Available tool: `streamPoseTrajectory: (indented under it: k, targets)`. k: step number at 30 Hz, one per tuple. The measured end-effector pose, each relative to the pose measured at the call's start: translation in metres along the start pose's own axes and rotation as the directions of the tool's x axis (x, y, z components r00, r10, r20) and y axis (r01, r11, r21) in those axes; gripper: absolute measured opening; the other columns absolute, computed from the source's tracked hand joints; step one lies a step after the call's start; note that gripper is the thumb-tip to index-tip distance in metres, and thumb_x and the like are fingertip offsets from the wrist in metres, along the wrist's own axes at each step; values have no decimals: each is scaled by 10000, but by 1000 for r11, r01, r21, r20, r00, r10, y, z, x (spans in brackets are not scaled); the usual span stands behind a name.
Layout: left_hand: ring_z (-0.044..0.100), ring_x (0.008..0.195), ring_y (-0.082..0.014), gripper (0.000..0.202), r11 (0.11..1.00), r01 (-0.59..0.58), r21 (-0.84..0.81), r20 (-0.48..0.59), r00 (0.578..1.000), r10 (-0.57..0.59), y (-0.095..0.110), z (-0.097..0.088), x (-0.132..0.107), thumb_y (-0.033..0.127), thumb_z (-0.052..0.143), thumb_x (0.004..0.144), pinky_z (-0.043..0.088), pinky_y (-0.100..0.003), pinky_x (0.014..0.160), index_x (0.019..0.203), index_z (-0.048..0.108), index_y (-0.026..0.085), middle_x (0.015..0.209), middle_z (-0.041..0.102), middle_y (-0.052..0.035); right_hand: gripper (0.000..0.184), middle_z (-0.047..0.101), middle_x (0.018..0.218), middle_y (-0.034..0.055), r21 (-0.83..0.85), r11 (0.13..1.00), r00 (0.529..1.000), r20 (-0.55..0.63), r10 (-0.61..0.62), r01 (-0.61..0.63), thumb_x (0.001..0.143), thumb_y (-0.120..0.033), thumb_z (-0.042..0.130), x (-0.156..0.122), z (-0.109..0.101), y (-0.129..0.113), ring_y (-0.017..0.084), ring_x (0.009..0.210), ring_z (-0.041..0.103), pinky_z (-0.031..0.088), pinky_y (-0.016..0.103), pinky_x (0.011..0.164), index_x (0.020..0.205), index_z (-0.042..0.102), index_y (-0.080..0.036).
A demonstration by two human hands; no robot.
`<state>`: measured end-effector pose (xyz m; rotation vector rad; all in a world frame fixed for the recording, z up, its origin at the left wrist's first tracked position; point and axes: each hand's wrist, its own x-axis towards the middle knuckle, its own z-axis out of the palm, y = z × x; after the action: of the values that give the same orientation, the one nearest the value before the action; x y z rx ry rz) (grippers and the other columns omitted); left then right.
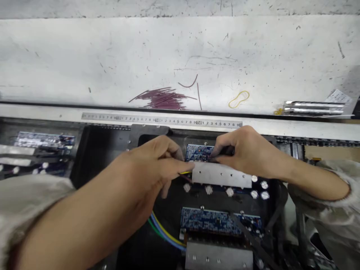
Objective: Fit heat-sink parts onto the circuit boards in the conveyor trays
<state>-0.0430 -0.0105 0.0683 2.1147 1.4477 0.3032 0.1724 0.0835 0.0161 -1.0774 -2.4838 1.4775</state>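
Note:
My left hand [157, 163] is closed at the left end of the upper circuit board [197, 152], its fingertips beside the corner of a silver metal plate [222, 174]. A short stretch of yellow wire [185, 172] and a dark red wire show just under these fingers; whether they are gripped is hidden. My right hand [247, 152] pinches low over the same board, behind the plate; what lies between thumb and finger cannot be made out. Round capacitors [208, 190] line the plate's near side.
A second board [208, 219] with its metal plate [219, 255] lies nearer, joined by yellow, blue and green wires [165, 234]. Another board [45, 139] sits at left. Beyond the ruler [163, 120] lie a pile of purple wires [165, 99], a yellow rubber band [239, 99] and metal bars [313, 108].

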Motion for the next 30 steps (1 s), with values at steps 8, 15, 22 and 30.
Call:
streamPoseTrajectory:
  k: [8, 15, 22, 30]
  targets:
    - [623, 763, -147, 313, 921, -228, 316, -100, 957, 271, 6, 30, -68, 126, 348, 911, 471, -273, 599, 1096, 579, 227, 908, 682, -23, 170, 714, 772, 12, -397, 917, 999, -24, -41, 28, 719, -83, 661, -7, -9, -9, 142, 668, 638, 468, 262, 599, 822, 749, -186]
    - [615, 842, -210, 244, 833, -175, 525, -201, 925, 321, 38, 54, -51, 137, 459, 873, 460, -319, 642, 835, 689, 210, 895, 686, -38, 85, 697, 724, -17, -268, 932, 968, 118, -222, 246, 805, -276, 668, -73, 43, -43, 137, 652, 638, 458, 258, 593, 808, 733, -221]
    - [628, 633, -98, 90, 949, 184, -256, 47, 983, -177, 37, 83, -36, 130, 640, 744, 486, -219, 651, 788, 700, 182, 677, 686, 39, 87, 724, 776, 10, -279, 958, 990, -105, -97, 65, 811, -204, 640, -87, 81, -25, 147, 680, 653, 440, 251, 643, 837, 720, -185]
    - [613, 588, -98, 96, 916, 195, -350, 49, 980, -191, 32, 94, -37, 84, 619, 659, 465, -202, 576, 718, 666, 143, 629, 658, 25, 157, 724, 844, 63, -370, 929, 997, -62, -49, 23, 842, -248, 577, -93, 88, -24, 234, 779, 674, 432, 311, 674, 905, 693, -164]
